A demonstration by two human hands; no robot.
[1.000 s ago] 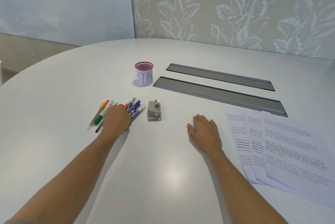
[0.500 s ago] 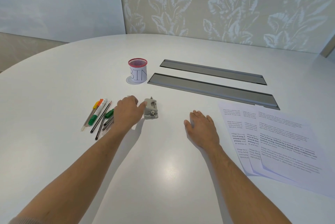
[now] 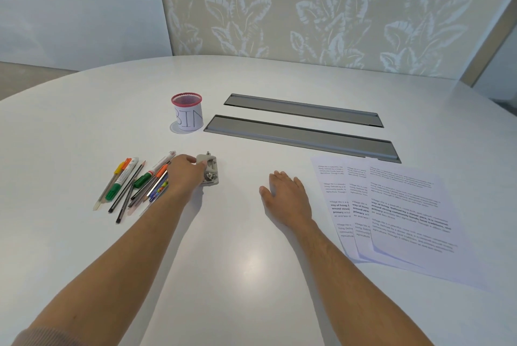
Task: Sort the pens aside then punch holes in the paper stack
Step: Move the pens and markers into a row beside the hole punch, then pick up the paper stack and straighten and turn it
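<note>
Pens (image 3: 134, 186) lie in a loose fan on the white table (image 3: 246, 275), left of centre, their tips pointing near-left and their caps far-right. Roughly a dozen can be made out, though the exact count is unclear where the left forearm crosses the right edge of the pile: two thick white markers with green caps, an orange-and-yellow-capped pair at the far left, several dark pencils and a few thinner coloured pens.

Just right of them, the left hand (image 3: 186, 175) curls its fingers over the left side of one small grey hole punch (image 3: 209, 170) — thumb and fingertips wrap round its top lever, gripping it where it sits on the table. The wrist lies over the nearest pens.

Further right, the right hand (image 3: 285, 194) rests palm-down on the table, fingers straight and close together, thumb out to the left, holding nothing.

Right of that hand, three printed sheets (image 3: 400, 214) lie overlapped, fanned so each left margin shows — apart from the hand and well apart from the punch.

Farther back stands one red-rimmed mesh cup (image 3: 187, 113) wrapped in white paper lettered "BIN", upright. To its right, two long grey recessed panels (image 3: 302, 135) run side by side across the table.
</note>
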